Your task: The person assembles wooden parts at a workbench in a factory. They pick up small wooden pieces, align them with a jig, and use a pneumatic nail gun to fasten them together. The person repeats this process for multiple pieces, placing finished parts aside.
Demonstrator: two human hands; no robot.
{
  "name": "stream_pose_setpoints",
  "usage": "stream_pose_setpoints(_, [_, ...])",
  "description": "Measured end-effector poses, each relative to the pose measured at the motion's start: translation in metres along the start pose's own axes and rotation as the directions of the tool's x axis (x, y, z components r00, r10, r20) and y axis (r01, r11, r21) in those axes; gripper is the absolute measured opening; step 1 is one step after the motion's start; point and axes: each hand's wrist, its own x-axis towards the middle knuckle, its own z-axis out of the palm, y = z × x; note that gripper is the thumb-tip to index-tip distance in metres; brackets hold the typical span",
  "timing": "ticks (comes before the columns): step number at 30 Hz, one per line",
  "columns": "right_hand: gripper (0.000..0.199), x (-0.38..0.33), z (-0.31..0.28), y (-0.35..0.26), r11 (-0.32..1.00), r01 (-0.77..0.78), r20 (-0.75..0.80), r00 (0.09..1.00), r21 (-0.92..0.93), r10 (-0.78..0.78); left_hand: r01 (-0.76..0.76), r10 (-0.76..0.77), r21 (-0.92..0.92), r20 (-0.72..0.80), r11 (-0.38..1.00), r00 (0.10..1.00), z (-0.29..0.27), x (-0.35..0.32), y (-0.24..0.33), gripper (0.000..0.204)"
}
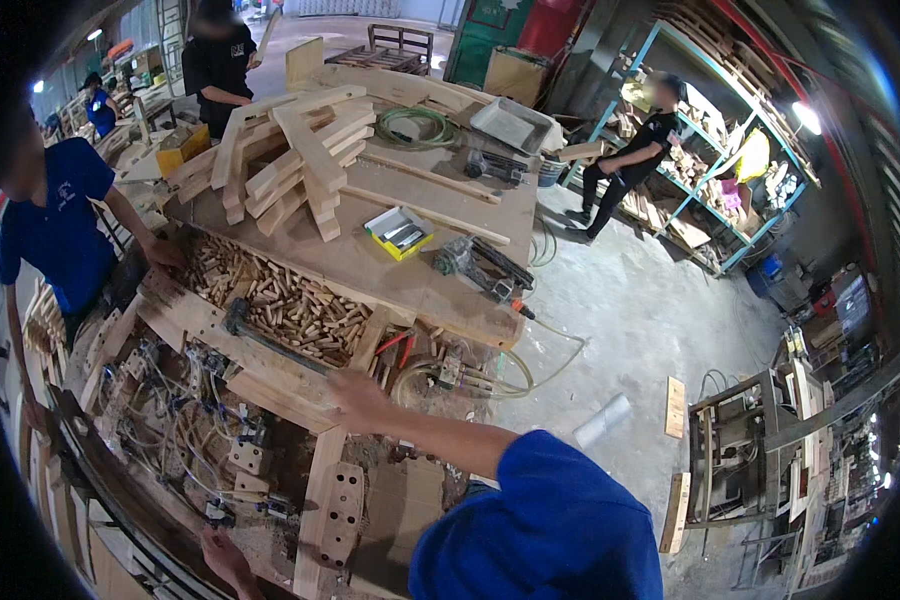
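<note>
My right hand [358,402] is closed round the end of a hammer's handle, its arm reaching in from the right in a blue sleeve. The hammer [280,345] lies along the front board of a wooden bin, its dark head pointing left. That bin holds a heap of short wooden dowels [295,308]. Low in the picture, my left hand [227,558] is beside a small dark fitting [218,514] on the pneumatic jig [195,430]; its fingers are too small to make out. A board with dark holes [342,515] lies between my arms.
Red-handled pliers [398,345] lie right of the dowels. Beyond are stacked timber pieces [295,155], a yellow-and-white box [398,233] and nail guns [482,268] with hoses. A co-worker in blue [65,215] stands at left; others stand farther off. Shelving [710,150] is far right.
</note>
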Motion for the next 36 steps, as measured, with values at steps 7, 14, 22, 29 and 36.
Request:
stream_pose_setpoints(7, [0.024, -0.149, -0.052, 0.179, 0.824, -0.357, -0.084, 0.930, -0.439, 0.358, 0.291, -0.278, 0.005, 0.309, 0.957, 0.909, -0.034, -0.071, 0.051, 0.046])
stream_pose_setpoints(14, [0.029, -0.154, -0.061, 0.194, 0.755, -0.632, -0.237, 0.718, 0.172, 0.655, 0.060, -0.028, -0.261, 0.125, 0.963, 0.992, -0.016, -0.109, 0.086, 0.020])
stream_pose_setpoints(22, [0.064, -0.135, -0.060, 0.173, 0.800, -0.577, -0.390, 0.707, 0.163, 0.590, 0.365, -0.326, -0.414, 0.164, 0.834, 0.931, -0.016, -0.169, 0.120, 0.026])
stream_pose_setpoints(29, [0.045, -0.119, -0.069, 0.228, 0.831, -0.510, -0.349, 0.754, 0.223, 0.556, 0.355, -0.313, -0.294, 0.180, 0.887, 0.932, -0.016, -0.193, 0.144, 0.023])
stream_pose_setpoints(36, [0.046, -0.115, -0.058, 0.233, 0.822, -0.555, -0.378, 0.740, 0.125, 0.557, 0.391, -0.350, -0.228, 0.198, 0.892, 0.915, -0.006, -0.211, 0.173, 0.030])
